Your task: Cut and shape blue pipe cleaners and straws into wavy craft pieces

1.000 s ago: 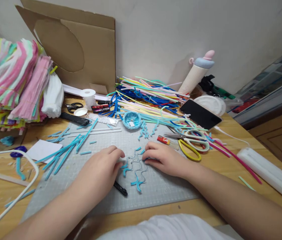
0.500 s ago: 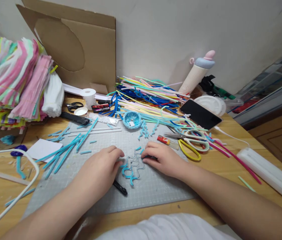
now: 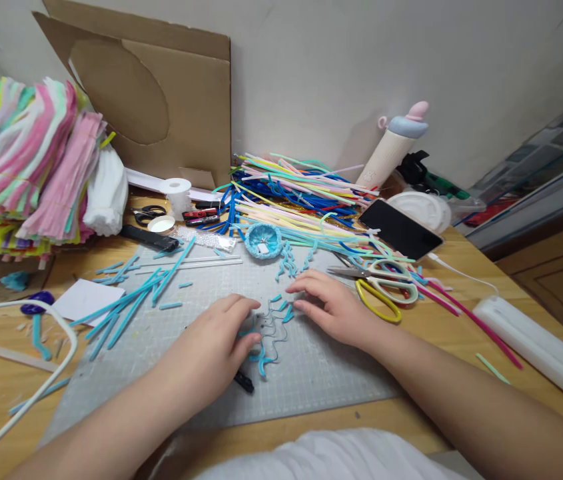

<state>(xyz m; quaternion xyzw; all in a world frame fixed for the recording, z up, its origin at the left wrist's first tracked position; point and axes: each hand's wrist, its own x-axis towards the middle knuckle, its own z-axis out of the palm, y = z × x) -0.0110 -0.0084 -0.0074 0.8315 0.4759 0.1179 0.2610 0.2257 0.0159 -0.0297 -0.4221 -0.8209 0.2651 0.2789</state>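
Observation:
My left hand (image 3: 214,350) is over the grey cutting mat (image 3: 321,380), thumb and fingers apart beside wavy thin wires tipped with blue fuzzy pieces (image 3: 262,363). Part of those blue pieces is hidden behind its fingers. A black tool (image 3: 244,381) pokes out from under this hand. On the other side of the wires hovers my right hand (image 3: 334,308), fingers apart and holding nothing. Short blue pipe cleaner bits (image 3: 287,313) lie by its fingertips. Behind it rest curly blue strands (image 3: 288,260) and a round blue fuzzy cup shape (image 3: 263,241).
Scissors (image 3: 384,273) lie right of the mat, near a phone (image 3: 401,229). A heap of coloured pipe cleaners (image 3: 306,220) lies along the wall. Cut blue stems (image 3: 131,307) are at left, with pipe cleaner bundles (image 3: 36,160) beyond. A white cable (image 3: 68,327) loops at left.
My right hand has lifted slightly up and right, uncovering blue bits and now covering the lighter. My left hand has shifted right, its thumb and fingers more spread.

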